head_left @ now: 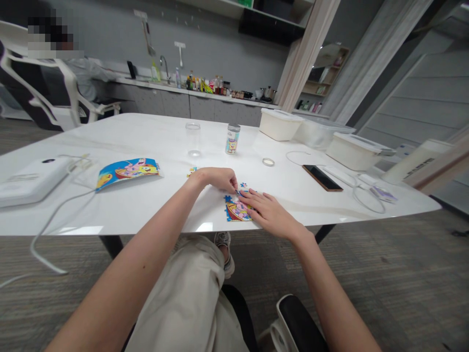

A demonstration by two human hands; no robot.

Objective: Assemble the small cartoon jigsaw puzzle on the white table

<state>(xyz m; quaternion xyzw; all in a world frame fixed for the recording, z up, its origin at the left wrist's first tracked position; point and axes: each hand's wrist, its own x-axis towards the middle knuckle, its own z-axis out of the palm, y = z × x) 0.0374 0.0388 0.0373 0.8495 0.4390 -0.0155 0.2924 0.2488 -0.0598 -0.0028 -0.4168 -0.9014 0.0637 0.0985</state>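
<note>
A partly assembled jigsaw puzzle [238, 211] with a colourful cartoon picture lies near the table's front edge. My right hand [269, 209] rests flat over its right side, fingers stretched out. At the puzzle's upper edge, my left hand [222, 179] has its fingertips pinched together on what looks like a small dark puzzle piece, mostly hidden. One loose puzzle piece [244, 185] lies just above the puzzle. Several more loose pieces [192, 171] sit behind my left wrist. To the left, a curved sheet [128, 172] shows a cartoon picture on blue.
On the white table [154, 142] stand a clear jar [193, 140] and a printed can [232, 139]. A ring-shaped lid [268, 162], a phone [321, 178] and storage boxes [280, 124] are on the right. A white device [32, 181] with cables lies left. A person sits at the far left.
</note>
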